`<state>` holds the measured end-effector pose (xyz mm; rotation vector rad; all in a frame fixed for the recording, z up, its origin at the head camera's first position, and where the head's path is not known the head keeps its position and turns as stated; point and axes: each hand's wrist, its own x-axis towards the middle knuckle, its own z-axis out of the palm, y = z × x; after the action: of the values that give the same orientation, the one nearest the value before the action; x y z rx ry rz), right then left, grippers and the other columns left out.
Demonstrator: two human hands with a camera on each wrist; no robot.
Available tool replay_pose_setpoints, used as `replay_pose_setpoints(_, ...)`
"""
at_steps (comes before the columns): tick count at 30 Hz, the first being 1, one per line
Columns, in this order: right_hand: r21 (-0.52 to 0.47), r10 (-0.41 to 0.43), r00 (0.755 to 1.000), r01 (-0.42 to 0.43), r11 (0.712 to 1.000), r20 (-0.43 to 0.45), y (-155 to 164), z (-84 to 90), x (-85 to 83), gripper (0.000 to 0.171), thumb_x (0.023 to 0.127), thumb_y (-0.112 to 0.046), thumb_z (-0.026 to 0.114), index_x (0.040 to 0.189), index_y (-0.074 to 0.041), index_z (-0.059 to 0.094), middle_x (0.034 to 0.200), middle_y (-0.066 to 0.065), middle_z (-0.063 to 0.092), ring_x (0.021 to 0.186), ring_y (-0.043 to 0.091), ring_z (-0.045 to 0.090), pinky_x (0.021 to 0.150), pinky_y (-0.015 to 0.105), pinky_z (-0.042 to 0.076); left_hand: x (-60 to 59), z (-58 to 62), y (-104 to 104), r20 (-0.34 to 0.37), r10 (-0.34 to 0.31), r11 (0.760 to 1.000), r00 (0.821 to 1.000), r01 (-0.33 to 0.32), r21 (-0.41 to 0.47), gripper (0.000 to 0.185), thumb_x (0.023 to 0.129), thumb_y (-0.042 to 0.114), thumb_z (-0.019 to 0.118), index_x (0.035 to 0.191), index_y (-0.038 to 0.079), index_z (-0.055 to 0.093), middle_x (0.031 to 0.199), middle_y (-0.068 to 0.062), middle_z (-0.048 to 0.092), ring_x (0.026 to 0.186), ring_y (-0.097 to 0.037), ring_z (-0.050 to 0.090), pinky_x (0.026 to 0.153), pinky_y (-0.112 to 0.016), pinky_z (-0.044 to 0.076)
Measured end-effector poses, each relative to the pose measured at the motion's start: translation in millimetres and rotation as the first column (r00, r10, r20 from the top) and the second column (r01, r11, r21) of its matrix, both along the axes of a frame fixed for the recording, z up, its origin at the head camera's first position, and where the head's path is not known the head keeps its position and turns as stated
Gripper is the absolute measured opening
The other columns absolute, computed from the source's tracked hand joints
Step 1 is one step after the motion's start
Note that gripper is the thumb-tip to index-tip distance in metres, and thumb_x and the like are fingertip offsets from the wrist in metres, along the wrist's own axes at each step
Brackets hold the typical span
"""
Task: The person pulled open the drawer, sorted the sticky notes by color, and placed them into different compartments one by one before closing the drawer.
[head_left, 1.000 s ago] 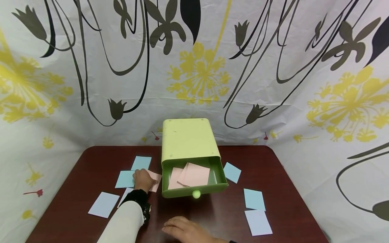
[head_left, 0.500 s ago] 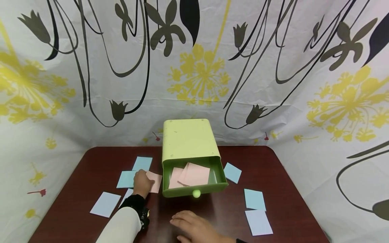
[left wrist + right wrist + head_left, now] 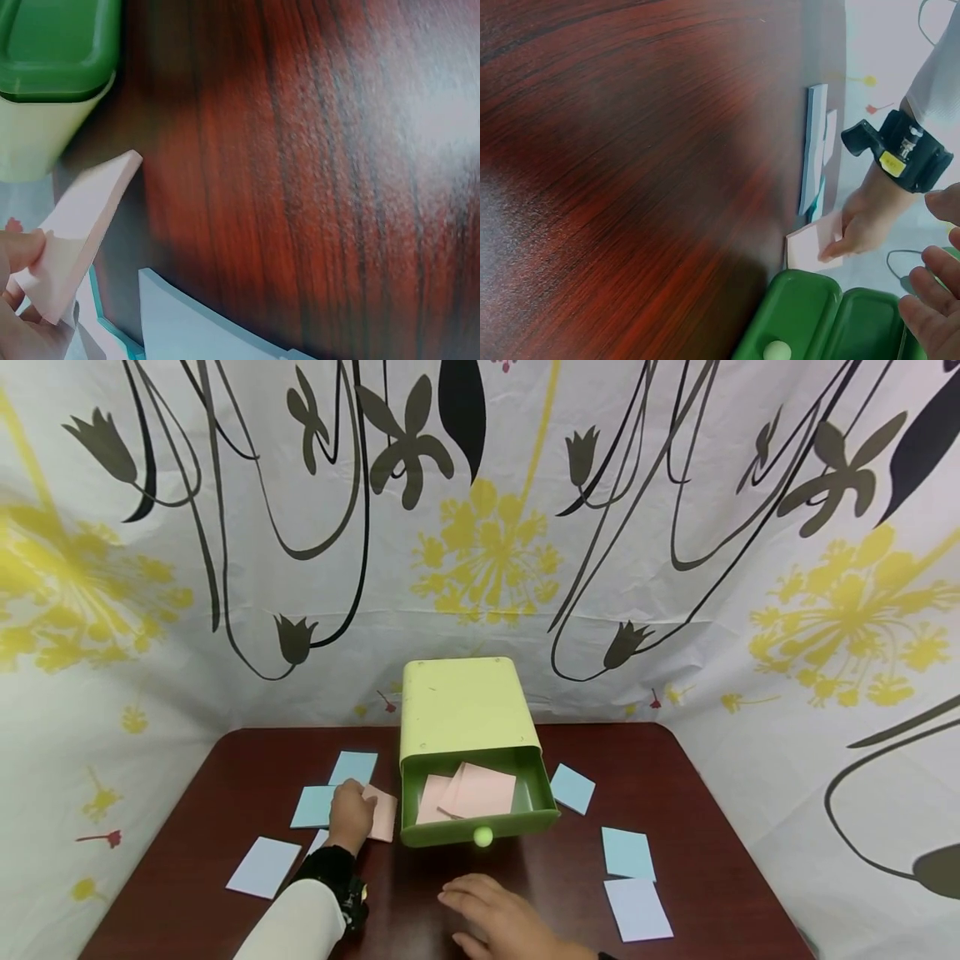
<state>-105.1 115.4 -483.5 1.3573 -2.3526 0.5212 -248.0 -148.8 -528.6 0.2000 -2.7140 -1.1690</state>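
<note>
left hand (image 3: 351, 814): you pinch the pink note (image 3: 382, 814), lifted at the table's (image 3: 225, 777) left half
drawer (image 3: 536, 802): just right of the note, open
right hand (image 3: 498, 922): flat, near front edge

Table (image 3: 697, 827) across lower frame in head view, curtain (image 3: 675, 568) behind and to both sides

At centre of table, toward its rear edge: box (image 3: 465, 710); drawer (image 3: 536, 806) pulled out in front of it, toward lower frame, with paper squares (image 3: 472, 792) inside, overlapping

Left of drawer: one paper square (image 3: 382, 814) just beside it, under left hand (image 3: 350, 814); two more squares (image 3: 352, 767) further left and behind; one square (image 3: 264, 867) at lower left, well apart

Right of drawer: one square (image 3: 572, 788) just beside it; two squares (image 3: 628, 853) at lower right, one before the other

Right hand (image 3: 502, 922) at bottom centre, in front of drawer, apart from it
</note>
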Motion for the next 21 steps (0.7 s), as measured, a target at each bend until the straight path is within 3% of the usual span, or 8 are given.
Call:
replay_pose_setpoints(7, -0.028, -0.005, 0.999, 0.003, 1.000, -0.049, 3, 0.6, 4.9, 0.048, 0.079, -0.016, 0.079, 0.123, -0.007, 0.061, 0.122, 0.002, 0.061, 0.113, 0.015, 0.057, 0.094, 0.022, 0.047, 9.4, 9.3, 2, -0.078, 0.040, 0.998, 0.996, -0.035, 0.059, 0.014, 0.087, -0.005, 0.063, 0.083, -0.008, 0.050, 0.079, -0.021, 0.053, 0.075, -0.030, 0.050, 0.065, -0.041, 0.043)
replay_pose_setpoints(13, -0.019, -0.062, 0.997, 0.063, 0.998, 0.035, 6, 4.8, 13.5, 0.050, 0.079, -0.017, 0.080, 0.125, -0.009, 0.061, 0.125, 0.000, 0.059, 0.115, 0.014, 0.055, 0.093, 0.023, 0.048, 19.2, 19.1, -3, -0.087, 0.019, 0.995, 0.996, -0.010, 0.096, 0.016, 0.089, -0.004, 0.061, 0.080, -0.004, 0.047, 0.066, -0.011, 0.046, 0.063, -0.023, 0.045, 0.057, -0.033, 0.036)
replay_pose_setpoints(17, -0.010, -0.110, 0.991, 0.111, 0.994, 0.079, 10, 11.4, 18.7, 0.049, 0.080, -0.017, 0.079, 0.125, -0.010, 0.061, 0.125, 0.000, 0.059, 0.115, 0.014, 0.055, 0.091, 0.025, 0.050, 25.0, 38.5, -10, -0.071, 0.008, 0.997, 0.997, -0.003, 0.073, 0.014, 0.093, 0.001, 0.058, 0.086, -0.003, 0.047, 0.069, -0.013, 0.046, 0.062, -0.024, 0.041, 0.058, -0.034, 0.033)
replay_pose_setpoints(21, -0.032, -0.138, 0.988, 0.141, 0.989, 0.074, 15, 16.9, 21.8, 0.051, 0.078, -0.016, 0.080, 0.125, -0.011, 0.061, 0.124, 0.000, 0.059, 0.115, 0.014, 0.056, 0.090, 0.026, 0.051, 31.1, 68.7, -17, -0.067, 0.032, 0.994, 0.997, -0.025, 0.105, 0.013, 0.096, 0.006, 0.057, 0.099, -0.005, 0.051, 0.098, -0.026, 0.056, 0.082, -0.033, 0.051, 0.067, -0.041, 0.042)
